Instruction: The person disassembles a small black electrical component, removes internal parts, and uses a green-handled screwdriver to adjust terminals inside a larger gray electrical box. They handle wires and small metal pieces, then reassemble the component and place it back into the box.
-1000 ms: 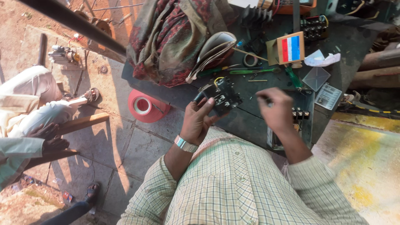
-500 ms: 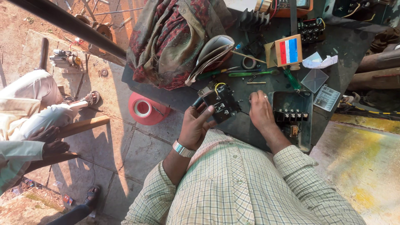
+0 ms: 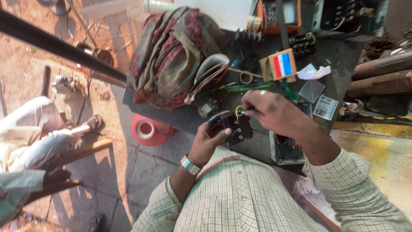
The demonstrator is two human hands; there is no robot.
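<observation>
Reaching back, right hand (image 3: pixel 274 112) now touches the black switch block (image 3: pixel 235 127).

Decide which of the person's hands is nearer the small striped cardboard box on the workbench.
Right. The right hand lies just below the striped box; the left hand, gripping the black electrical part, sits farther down-left.

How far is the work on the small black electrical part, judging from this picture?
Done, apparently: the black electrical part is off the workbench and raised in the left hand. In hand: the right hand pinches at its top, where a yellow wire sticks out. Left: the wire looks loose, an open metal box waits beside it, and green screwdrivers lie unused. How much remains cannot be told.
</observation>
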